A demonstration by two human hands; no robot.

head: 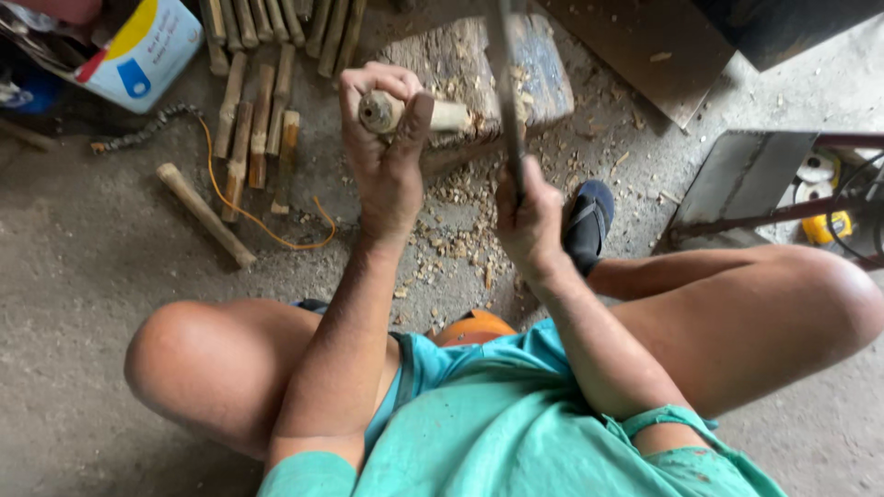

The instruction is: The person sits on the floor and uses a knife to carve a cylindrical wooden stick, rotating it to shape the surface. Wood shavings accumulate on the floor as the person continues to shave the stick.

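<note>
From the head camera, the left hand (387, 152) has its fingers wrapped tight round a short pale round wooden stick (419, 114), resting its far end on the grey worn wooden chopping block (543, 78) so it stays steady. The right hand (529, 221) grips the handle of a long dark metal blade (505, 83), held upright over the block. Pale wood chips (451, 230) lie just in front of the block. Left of the block are rows of cut brown sticks (262, 110) and an orange wire (258, 216).
</note>
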